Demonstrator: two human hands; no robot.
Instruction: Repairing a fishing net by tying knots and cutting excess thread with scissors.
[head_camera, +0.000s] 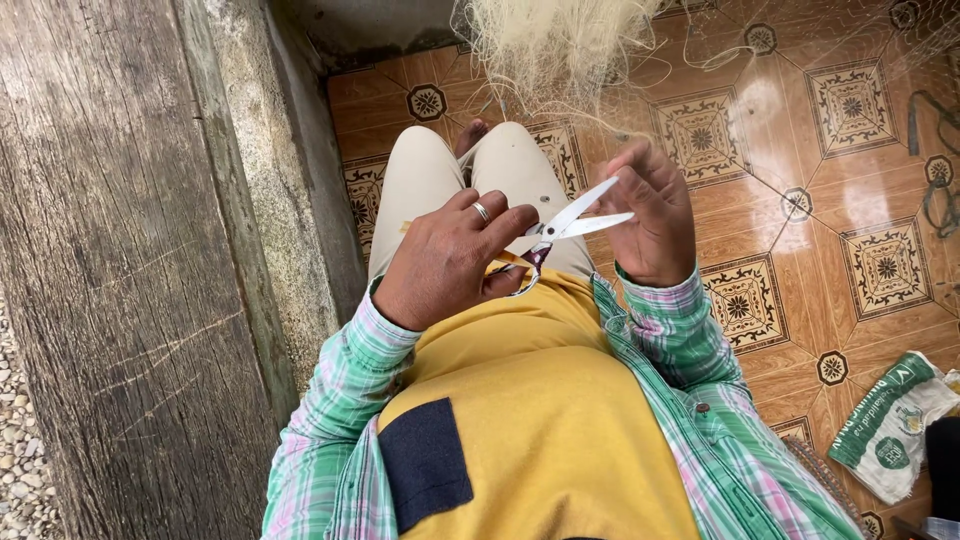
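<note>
My left hand (450, 262), with a ring on one finger, grips the handles of a pair of scissors (572, 220). The steel blades are apart and point right toward my right hand (652, 215). That hand is raised over my lap with its fingers pinched on thin pale net thread, right at the blade tips. A pile of pale fishing net (560, 40) lies beyond my knees, and fine strands run from it down to my right hand. I sit in beige trousers, a yellow shirt and a checked green overshirt.
A weathered wooden post (120, 270) and a concrete edge (290, 180) stand at my left. Patterned brown floor tiles (850, 230) spread to the right. A green and white sack (890, 425) lies at the lower right, and gravel (20, 440) shows at the far left.
</note>
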